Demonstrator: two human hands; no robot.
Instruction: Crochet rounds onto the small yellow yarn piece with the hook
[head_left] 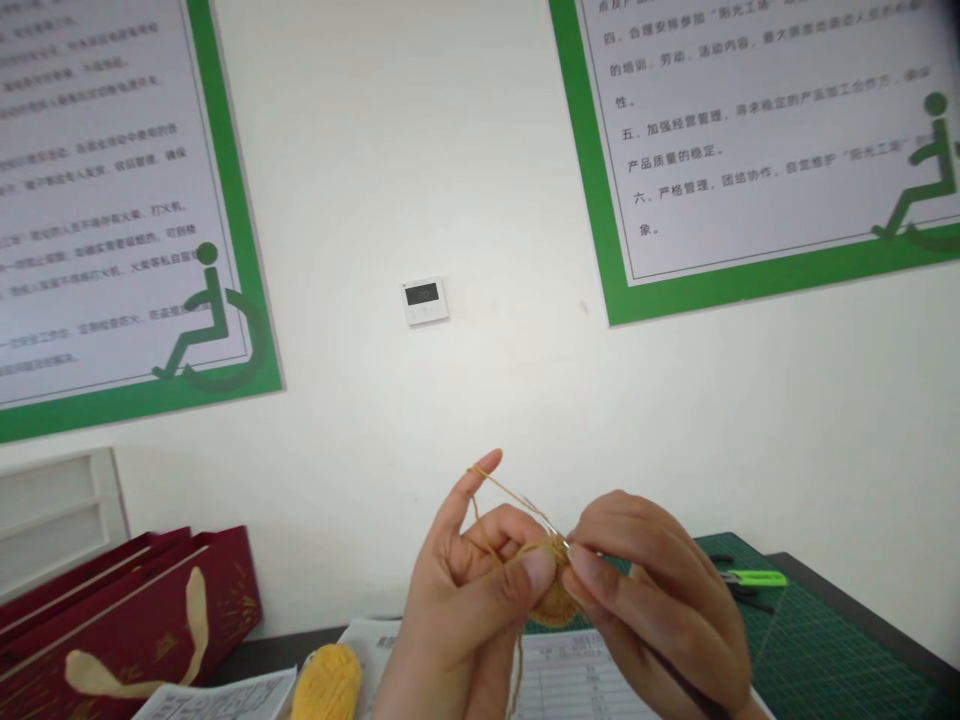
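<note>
Between my hands is a small round crochet piece (553,606) in mustard yarn. My left hand (480,590) pinches its left edge between thumb and fingers, with the index finger raised. A strand of yarn (498,482) loops over that fingertip and runs down to the work; another length hangs below the hand. My right hand (660,600) is closed on a thin metal crochet hook (546,522), whose tip points up and left at the top of the piece. The far side of the crochet piece is hidden by my fingers.
A yellow yarn ball (328,682) lies by printed sheets (559,672). Dark red gift bags (142,620) stand at left. On the right, a green cutting mat (825,640) carries a light-green cutter (757,578). Behind, the wall holds a thermostat (424,302) and green-framed posters (675,290).
</note>
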